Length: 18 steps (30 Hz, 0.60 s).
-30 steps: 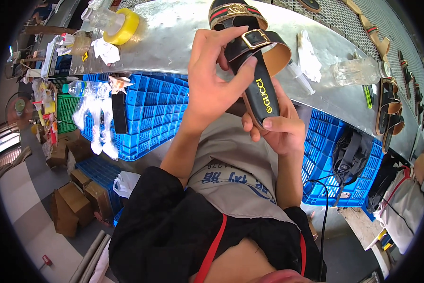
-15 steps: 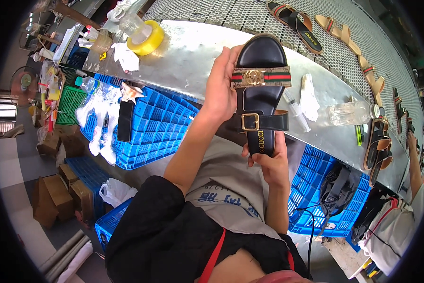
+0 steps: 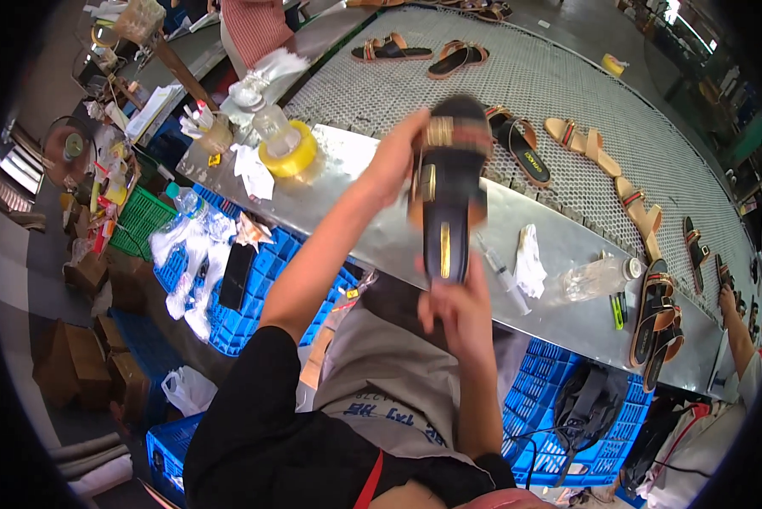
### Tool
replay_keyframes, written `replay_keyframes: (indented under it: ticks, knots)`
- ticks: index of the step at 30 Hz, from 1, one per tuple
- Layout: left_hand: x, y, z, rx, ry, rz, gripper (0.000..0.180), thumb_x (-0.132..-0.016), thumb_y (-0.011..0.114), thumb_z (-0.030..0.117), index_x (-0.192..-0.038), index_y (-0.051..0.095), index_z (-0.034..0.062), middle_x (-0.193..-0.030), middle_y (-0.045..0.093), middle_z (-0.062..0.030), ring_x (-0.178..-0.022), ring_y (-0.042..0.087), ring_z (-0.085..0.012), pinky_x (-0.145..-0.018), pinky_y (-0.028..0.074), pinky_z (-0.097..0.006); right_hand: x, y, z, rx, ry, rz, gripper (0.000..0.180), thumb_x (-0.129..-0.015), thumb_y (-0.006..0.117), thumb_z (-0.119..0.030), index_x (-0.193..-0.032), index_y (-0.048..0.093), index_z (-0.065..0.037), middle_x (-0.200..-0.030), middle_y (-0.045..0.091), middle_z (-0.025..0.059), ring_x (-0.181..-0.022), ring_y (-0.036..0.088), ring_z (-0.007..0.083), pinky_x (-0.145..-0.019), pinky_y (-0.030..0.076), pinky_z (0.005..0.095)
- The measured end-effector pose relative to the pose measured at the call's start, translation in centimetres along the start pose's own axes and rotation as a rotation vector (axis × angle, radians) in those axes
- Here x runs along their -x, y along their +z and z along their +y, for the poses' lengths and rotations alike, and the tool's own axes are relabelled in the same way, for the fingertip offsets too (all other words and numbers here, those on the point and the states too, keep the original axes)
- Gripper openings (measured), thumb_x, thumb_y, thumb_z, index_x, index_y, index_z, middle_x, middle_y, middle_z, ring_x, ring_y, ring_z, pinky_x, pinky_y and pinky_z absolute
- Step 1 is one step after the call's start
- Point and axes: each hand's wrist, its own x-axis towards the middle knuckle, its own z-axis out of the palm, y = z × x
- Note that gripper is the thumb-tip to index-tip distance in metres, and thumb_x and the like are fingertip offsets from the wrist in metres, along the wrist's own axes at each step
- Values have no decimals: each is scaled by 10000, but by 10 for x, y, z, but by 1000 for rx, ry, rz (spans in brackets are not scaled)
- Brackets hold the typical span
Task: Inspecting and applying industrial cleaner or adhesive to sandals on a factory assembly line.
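Above the steel bench [image 3: 567, 254], both hands' grips hold a black sandal [image 3: 446, 191] lengthwise, toe away.

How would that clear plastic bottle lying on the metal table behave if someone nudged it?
The clear plastic bottle lies on its side on the smooth metal table, so it would probably roll. It looks nearly empty, so likely light and easily squashed.

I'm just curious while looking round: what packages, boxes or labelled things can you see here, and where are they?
Cardboard boxes: brown, stacked on the floor, far left.
Blue crates: ribbed plastic, under the metal table.
Green crate: plastic, left of the blue ones.
Tape roll: yellow ring, on the table's left end.
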Motion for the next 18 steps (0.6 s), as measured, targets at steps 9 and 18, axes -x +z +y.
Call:
replay_keyframes:
  ticks: [9, 18]
  knots:
    - [5, -4, -27, -235, 96, 49, 545, -1049, 361, 477, -1322, 538, 40, -1253, 620, -131, -1077, 638, -234, -885, 527, -383, -106, -10, -23, 10, -351, 193, 691, -914, 552, 11, -1513, 209, 51, -1456, 384, 226, -1152, 621, 337, -956, 528, 397]
    - [-41, 37, -58, -711, 298, -118, 366, -984, 531, 377, -1027, 682, 47, -972, 685, -57, -911, 651, -151, -788, 509, -324, -6, -35, 43, 397, -226, 193, 203, -977, 504, 21, -1168, 566, -5, -1002, 634, 102, -721, 650, 143, -609, 559, 275]
